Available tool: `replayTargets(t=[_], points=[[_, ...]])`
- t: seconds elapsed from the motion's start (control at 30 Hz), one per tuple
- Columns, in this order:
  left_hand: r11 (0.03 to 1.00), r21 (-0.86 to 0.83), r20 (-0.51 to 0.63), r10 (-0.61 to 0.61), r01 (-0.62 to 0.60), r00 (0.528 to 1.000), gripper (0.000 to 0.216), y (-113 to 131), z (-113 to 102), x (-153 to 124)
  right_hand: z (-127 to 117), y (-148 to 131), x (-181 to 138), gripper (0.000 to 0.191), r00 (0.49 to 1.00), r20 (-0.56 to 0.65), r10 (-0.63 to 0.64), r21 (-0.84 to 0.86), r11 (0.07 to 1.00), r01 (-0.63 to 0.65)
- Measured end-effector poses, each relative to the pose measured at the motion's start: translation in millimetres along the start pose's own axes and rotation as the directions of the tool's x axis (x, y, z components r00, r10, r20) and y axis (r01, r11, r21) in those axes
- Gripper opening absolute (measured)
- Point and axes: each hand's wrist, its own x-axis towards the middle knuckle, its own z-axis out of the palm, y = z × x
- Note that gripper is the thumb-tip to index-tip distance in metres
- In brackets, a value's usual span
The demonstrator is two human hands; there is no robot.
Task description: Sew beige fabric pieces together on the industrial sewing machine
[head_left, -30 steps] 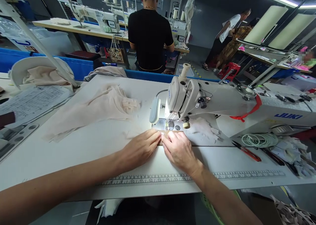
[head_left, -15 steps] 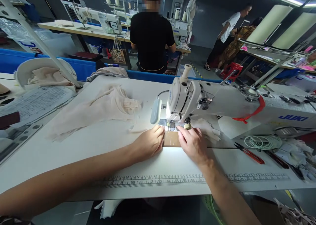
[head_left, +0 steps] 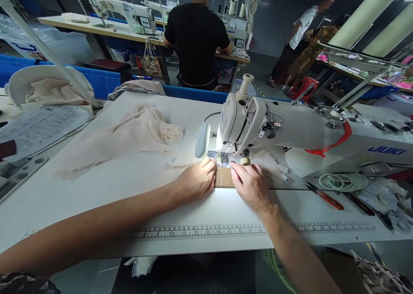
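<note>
A small tan piece (head_left: 223,178) lies on the white table (head_left: 129,191) just in front of the needle of a white sewing machine (head_left: 258,126). My left hand (head_left: 195,181) rests at the piece's left edge with its fingers curled and pressed on it. My right hand (head_left: 251,185) lies on the piece's right side, fingers laid close together and pointing toward the presser foot. A lit lamp (head_left: 202,140) shines on the spot.
A heap of beige fabric (head_left: 122,137) lies to the left. Red-handled snips (head_left: 324,196) and a coil of cord (head_left: 342,182) lie to the right. A ruler strip (head_left: 200,232) runs along the table's front. A person in black (head_left: 196,36) sits ahead; other people stand at the back right.
Both hands have moved forward from the table's front toward the needle, sliding the tan piece up to the presser foot. My right hand has shifted to the right.
</note>
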Motion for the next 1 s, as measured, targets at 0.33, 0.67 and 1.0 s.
replayTargets(t=[0.33,0.67,1.0], points=[[0.996,0.074,0.008,0.046,-0.046,0.999,0.035,-0.8,-0.1,-0.2,-12.2,9.6,27.2,0.026,0.954,0.114,0.278,0.329,0.895,-0.301],[0.987,0.154,0.004,0.053,-0.053,0.999,0.034,-1.1,-0.4,0.5,-1.6,13.1,22.5,0.024,0.937,0.078,0.342,0.368,0.863,-0.345],[0.997,0.075,-0.021,-0.008,0.009,1.0,0.029,-3.8,-1.3,1.9,9.4,15.5,21.3,0.033,0.954,-0.012,0.3,0.265,0.921,-0.286]])
